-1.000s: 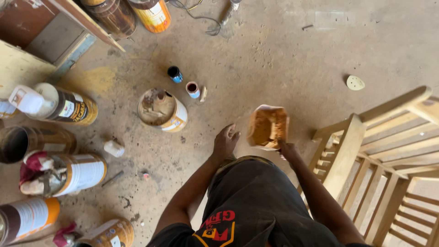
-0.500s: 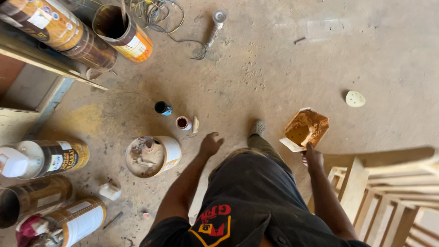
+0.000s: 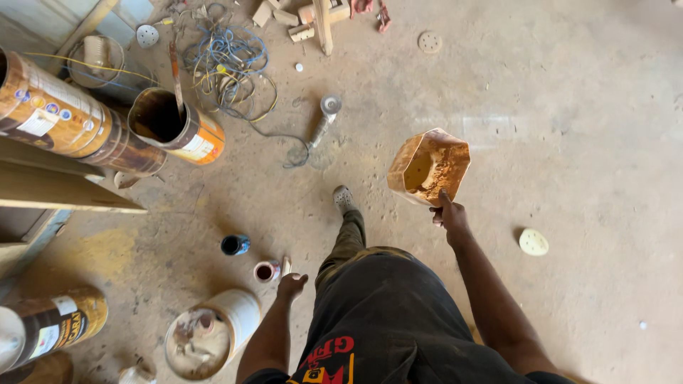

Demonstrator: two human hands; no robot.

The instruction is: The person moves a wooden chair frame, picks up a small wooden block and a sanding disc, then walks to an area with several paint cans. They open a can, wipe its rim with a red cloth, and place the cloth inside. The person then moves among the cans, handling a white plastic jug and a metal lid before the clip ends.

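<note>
Seen from above, the right hand (image 3: 448, 213) grips the rim of a cut-open plastic container (image 3: 429, 167), stained orange-brown, above the concrete floor (image 3: 569, 128). It looks light, bendable and grimy-slick. The left hand (image 3: 292, 284) hangs loose, empty.

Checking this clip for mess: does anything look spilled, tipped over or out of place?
Yes. Several big cans lie tipped on their sides at left, a tangle of wire sprawls across the floor, and the container in the right hand is heavily stained orange.
</note>
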